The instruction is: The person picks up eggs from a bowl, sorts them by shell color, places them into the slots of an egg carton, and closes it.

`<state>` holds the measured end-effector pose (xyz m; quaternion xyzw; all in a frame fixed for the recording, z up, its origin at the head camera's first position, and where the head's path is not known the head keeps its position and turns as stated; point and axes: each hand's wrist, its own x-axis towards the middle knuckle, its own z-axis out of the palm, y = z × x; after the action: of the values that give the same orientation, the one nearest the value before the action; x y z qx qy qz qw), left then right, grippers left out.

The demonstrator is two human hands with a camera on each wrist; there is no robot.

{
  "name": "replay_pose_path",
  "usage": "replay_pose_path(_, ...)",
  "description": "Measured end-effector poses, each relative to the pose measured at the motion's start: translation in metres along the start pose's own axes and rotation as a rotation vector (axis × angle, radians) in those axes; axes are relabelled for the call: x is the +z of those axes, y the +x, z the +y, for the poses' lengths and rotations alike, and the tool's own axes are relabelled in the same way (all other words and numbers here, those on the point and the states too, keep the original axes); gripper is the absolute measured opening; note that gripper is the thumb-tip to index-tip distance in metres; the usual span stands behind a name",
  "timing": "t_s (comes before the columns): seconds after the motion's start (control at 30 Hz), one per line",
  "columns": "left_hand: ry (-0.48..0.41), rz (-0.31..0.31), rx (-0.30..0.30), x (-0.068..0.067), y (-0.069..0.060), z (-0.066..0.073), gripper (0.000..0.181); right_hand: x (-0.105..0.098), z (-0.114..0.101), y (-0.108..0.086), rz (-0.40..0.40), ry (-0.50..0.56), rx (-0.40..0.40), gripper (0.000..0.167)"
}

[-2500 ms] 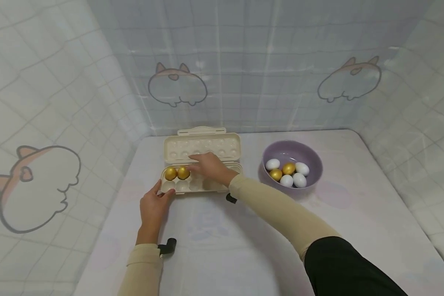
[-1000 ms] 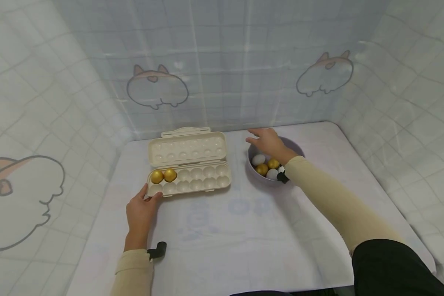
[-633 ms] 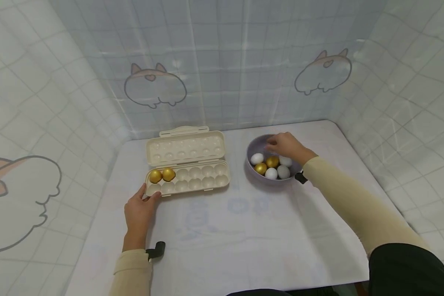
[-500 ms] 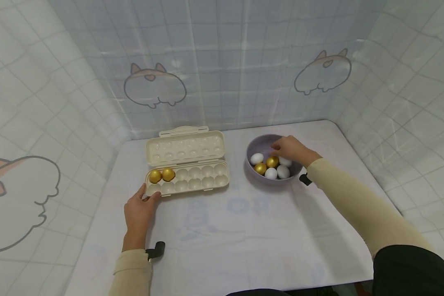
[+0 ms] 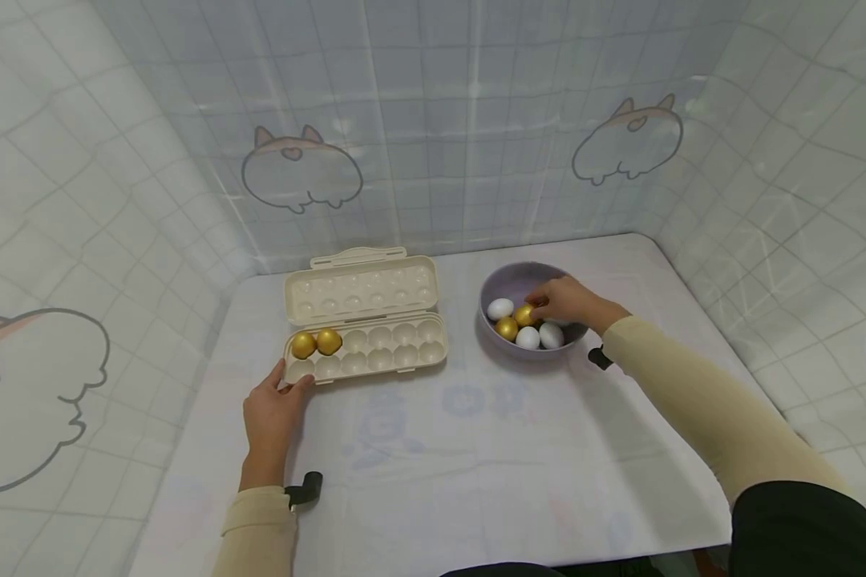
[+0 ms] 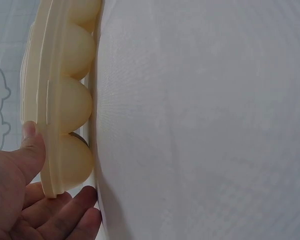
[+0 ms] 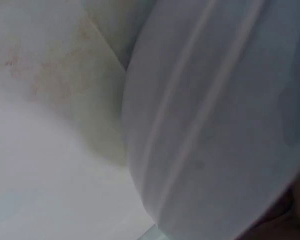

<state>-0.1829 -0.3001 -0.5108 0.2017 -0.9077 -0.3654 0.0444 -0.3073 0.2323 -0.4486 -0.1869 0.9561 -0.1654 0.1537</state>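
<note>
In the head view a cream egg carton (image 5: pixel 378 361) lies with its lid (image 5: pixel 361 290) folded back; two golden eggs (image 5: pixel 316 343) sit side by side at the left of its far row. My left hand (image 5: pixel 273 413) grips the carton's near left corner; in the left wrist view the thumb of that hand (image 6: pixel 20 185) lies on the carton's rim (image 6: pixel 46 110), fingers beneath. Inside the purple bowl (image 5: pixel 492 340), my right hand (image 5: pixel 566 303) has its fingertips on a golden egg (image 5: pixel 525 314). Around it lie another golden egg (image 5: pixel 507 328) and several white eggs (image 5: pixel 528 338).
A white cloth with faint prints covers the table (image 5: pixel 433 481). Tiled-pattern curtains (image 5: pixel 433 160) with cartoon animals stand behind and at both sides. The right wrist view is mostly filled by the bowl's outer wall (image 7: pixel 190 125).
My right hand has moved from the carton to the bowl, then down onto a golden egg there. The left hand keeps its grip on the carton. The head view has shifted.
</note>
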Motion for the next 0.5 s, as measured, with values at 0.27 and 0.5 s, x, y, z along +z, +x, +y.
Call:
replay_pose_path(0.27,-0.001,-0.009,-0.007,-0.0014,-0.0017,0.0017,0.081,0.0070,-0.0042,0.0013,-0.010,0.021,-0.054,0.043)
replay_pose_path(0.5,0.017,-0.008,-0.017,-0.0021,-0.0003,0.0018,0.081,0.0075,-0.0071,0.0015,-0.005,0.006,-0.077,0.043)
